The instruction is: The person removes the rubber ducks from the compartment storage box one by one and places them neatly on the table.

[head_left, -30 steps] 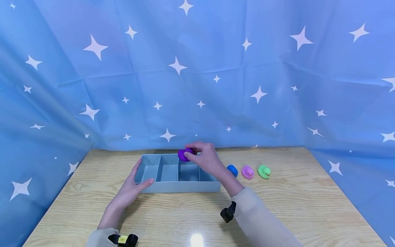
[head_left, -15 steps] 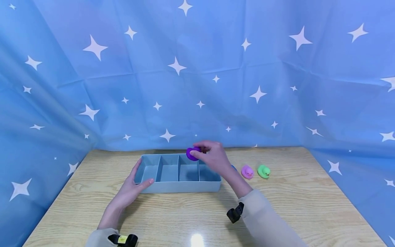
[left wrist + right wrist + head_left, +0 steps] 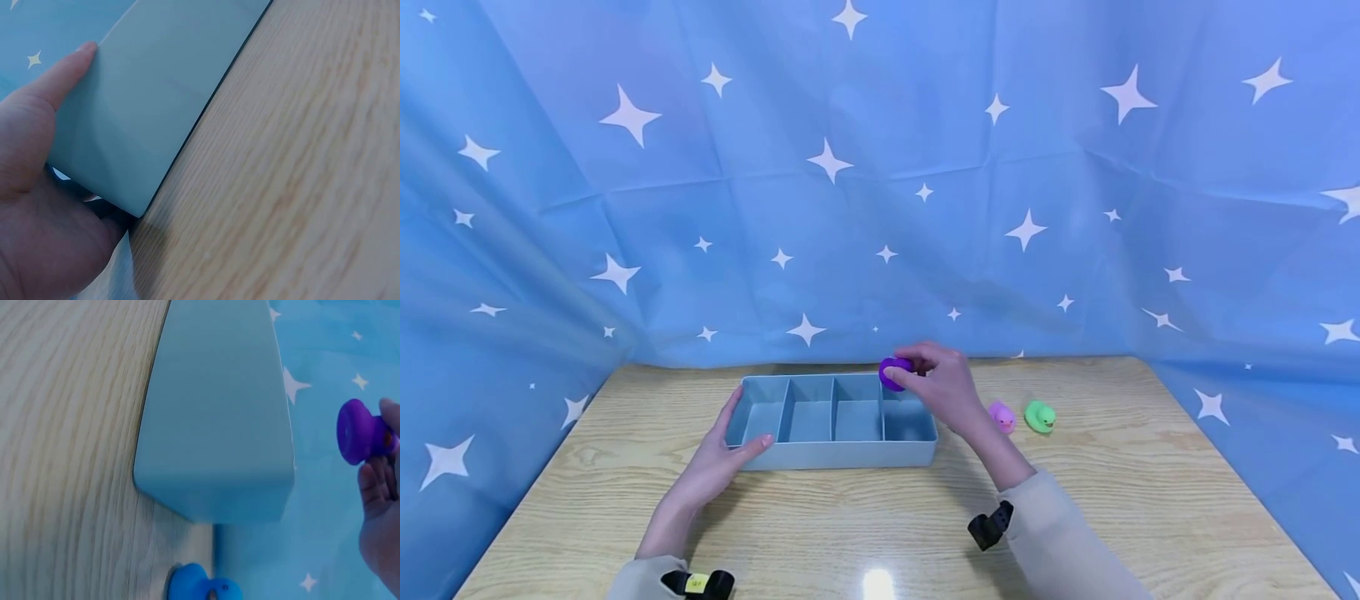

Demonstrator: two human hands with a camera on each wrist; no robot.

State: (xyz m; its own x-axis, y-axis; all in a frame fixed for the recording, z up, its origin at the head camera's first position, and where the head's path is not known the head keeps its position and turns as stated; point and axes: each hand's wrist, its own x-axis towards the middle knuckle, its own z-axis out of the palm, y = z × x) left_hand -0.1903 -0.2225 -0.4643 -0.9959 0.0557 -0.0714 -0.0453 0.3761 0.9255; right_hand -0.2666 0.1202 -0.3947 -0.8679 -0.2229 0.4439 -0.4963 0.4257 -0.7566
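My right hand [image 3: 946,385] pinches a purple rubber duck [image 3: 892,374] between thumb and fingers, above the back of the rightmost compartment of a blue-grey divided box [image 3: 842,455]. In the right wrist view the purple duck [image 3: 356,432] is held higher than the box wall [image 3: 212,406], its flat base turned outward. My left hand [image 3: 718,454] grips the left end of the box, thumb over the front wall and fingers along the left side. The left wrist view has the thumb [image 3: 69,72] on the front wall [image 3: 156,94]. The box's compartments hold nothing visible.
A pink duck [image 3: 1002,417] and a green duck [image 3: 1041,416] sit on the wooden table [image 3: 850,525] right of the box. A blue duck [image 3: 199,584] near the box's right end is hidden behind my right arm in the head view. A starry blue curtain [image 3: 880,183] hangs behind.
My right hand has moved right with the purple duck, from over the third compartment to over the rightmost one. My left hand and the box have stayed put.
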